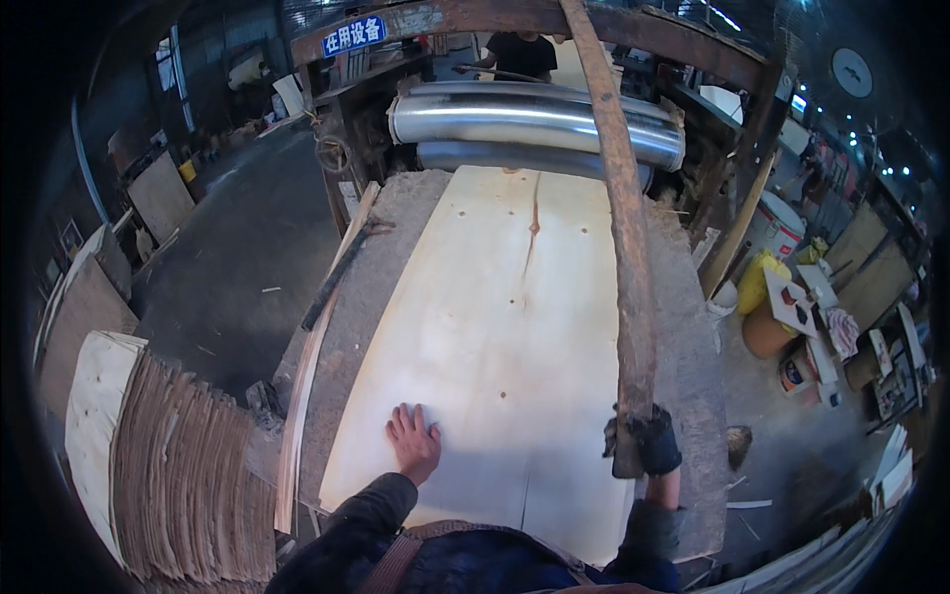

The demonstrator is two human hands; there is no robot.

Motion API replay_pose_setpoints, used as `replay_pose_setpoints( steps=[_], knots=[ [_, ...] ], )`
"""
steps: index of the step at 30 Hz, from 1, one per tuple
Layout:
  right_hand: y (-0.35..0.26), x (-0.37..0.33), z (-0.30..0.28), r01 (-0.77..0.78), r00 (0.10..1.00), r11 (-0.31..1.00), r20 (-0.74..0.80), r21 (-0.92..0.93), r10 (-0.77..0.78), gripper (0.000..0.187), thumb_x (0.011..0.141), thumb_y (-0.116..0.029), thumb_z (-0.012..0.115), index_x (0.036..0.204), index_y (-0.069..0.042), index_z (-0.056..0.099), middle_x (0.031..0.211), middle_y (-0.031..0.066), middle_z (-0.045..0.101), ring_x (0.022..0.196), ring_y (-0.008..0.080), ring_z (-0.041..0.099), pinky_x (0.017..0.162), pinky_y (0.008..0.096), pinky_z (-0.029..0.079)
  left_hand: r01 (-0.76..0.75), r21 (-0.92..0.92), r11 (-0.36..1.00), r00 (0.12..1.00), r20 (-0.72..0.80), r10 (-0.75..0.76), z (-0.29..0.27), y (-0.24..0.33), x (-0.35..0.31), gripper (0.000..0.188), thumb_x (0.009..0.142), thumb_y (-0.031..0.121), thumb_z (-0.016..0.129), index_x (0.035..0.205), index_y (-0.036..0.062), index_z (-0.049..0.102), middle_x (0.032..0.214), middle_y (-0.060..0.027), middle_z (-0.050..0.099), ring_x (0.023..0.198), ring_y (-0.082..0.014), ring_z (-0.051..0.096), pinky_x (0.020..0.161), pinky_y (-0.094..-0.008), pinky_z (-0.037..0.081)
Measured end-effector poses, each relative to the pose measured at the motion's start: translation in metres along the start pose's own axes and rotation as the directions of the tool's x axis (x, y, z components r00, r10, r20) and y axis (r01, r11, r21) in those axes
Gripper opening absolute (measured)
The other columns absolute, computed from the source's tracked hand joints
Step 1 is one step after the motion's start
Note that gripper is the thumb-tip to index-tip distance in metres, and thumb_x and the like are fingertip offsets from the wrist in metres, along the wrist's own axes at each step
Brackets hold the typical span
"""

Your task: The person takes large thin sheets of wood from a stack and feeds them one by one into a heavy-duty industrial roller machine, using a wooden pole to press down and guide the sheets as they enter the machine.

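A large pale wood veneer sheet, with dark knots and a long brown streak, lies on the worn grey table before me. My left hand is bare and rests on the sheet's near left part, fingers spread. At the right, my right hand wears a dark glove and is closed round the near end of a long, worn brown bar. The bar rises away from me over the sheet's right edge, past the rollers and out at the top. The sheet's far end reaches the shiny metal rollers.
A veneer stack stands at the lower left. A dark-handled tool and a wood strip lie along the table's left edge. Beyond the rollers stands a person in black. Buckets and a cluttered bench are at right.
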State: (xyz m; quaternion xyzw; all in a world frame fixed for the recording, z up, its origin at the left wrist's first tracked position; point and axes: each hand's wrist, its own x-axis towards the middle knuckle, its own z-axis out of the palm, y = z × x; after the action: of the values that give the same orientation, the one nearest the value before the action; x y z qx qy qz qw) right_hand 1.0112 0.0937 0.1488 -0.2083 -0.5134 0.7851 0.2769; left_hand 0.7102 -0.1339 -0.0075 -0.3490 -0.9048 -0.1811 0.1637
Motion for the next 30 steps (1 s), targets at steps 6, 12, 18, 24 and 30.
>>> replay_pose_setpoints(
  steps=[6, 12, 18, 24, 30],
  knots=[
    [-0.006, 0.08, 0.007, 0.012, 0.997, 0.99, 0.073, 0.144, -0.022, 0.034, 0.076, -0.012, 0.063, 0.102, 0.004, 0.05, 0.076, 0.0189, 0.059, 0.063, 0.03, 0.06, 0.055, 0.0437, 0.053, 0.006, 0.009, 1.0, 1.0, 0.009, -0.006, 0.008, 0.0, 0.001, 0.051, 0.08, 0.029, 0.049, 0.123, 0.0029, 0.04, 0.128, -0.0225, 0.033, 0.122, -0.0379, 0.026, 0.099, -0.0522, 0.019],
    [-0.011, 0.153, 0.027, 0.087, 0.979, 0.977, 0.163, 0.193, -0.12, 0.036, 0.078, -0.016, 0.062, 0.105, 0.003, 0.048, 0.078, 0.0176, 0.059, 0.062, 0.0292, 0.06, 0.056, 0.0441, 0.053, 0.005, 0.006, 1.0, 1.0, 0.006, -0.005, 0.007, -0.001, 0.002, 0.051, 0.079, 0.028, 0.05, 0.122, 0.0026, 0.04, 0.128, -0.0232, 0.033, 0.122, -0.038, 0.026, 0.099, -0.0521, 0.018],
    [-0.01, 0.171, 0.025, 0.057, 0.975, 0.974, 0.197, 0.217, -0.101, 0.034, 0.08, -0.017, 0.06, 0.106, 0.0, 0.047, 0.08, 0.0173, 0.059, 0.062, 0.0285, 0.06, 0.056, 0.0433, 0.053, 0.003, -0.006, 1.0, 1.0, -0.008, -0.003, 0.001, 0.003, 0.0, 0.051, 0.079, 0.028, 0.05, 0.121, 0.0017, 0.04, 0.127, -0.0241, 0.034, 0.12, -0.0383, 0.027, 0.098, -0.0519, 0.019],
    [-0.012, 0.172, 0.015, 0.045, 0.978, 0.982, 0.193, 0.182, -0.081, 0.034, 0.081, -0.02, 0.058, 0.107, 0.0, 0.047, 0.083, 0.0173, 0.059, 0.063, 0.0285, 0.06, 0.057, 0.0434, 0.053, -0.006, -0.026, 1.0, 0.999, -0.032, 0.005, -0.001, -0.001, 0.001, 0.05, 0.08, 0.029, 0.049, 0.12, 0.0, 0.041, 0.126, -0.0259, 0.035, 0.119, -0.0401, 0.029, 0.097, -0.0522, 0.02],
    [-0.024, 0.172, 0.018, 0.039, 0.977, 0.987, 0.202, 0.156, -0.07, 0.042, 0.076, -0.025, 0.062, 0.108, -0.002, 0.048, 0.084, 0.0152, 0.059, 0.067, 0.0275, 0.06, 0.059, 0.0419, 0.052, -0.022, -0.039, 0.999, 0.997, -0.076, 0.019, -0.004, -0.003, 0.0, 0.05, 0.079, 0.027, 0.051, 0.119, -0.0003, 0.042, 0.125, -0.0255, 0.036, 0.118, -0.04, 0.03, 0.097, -0.052, 0.021]
  ],
)
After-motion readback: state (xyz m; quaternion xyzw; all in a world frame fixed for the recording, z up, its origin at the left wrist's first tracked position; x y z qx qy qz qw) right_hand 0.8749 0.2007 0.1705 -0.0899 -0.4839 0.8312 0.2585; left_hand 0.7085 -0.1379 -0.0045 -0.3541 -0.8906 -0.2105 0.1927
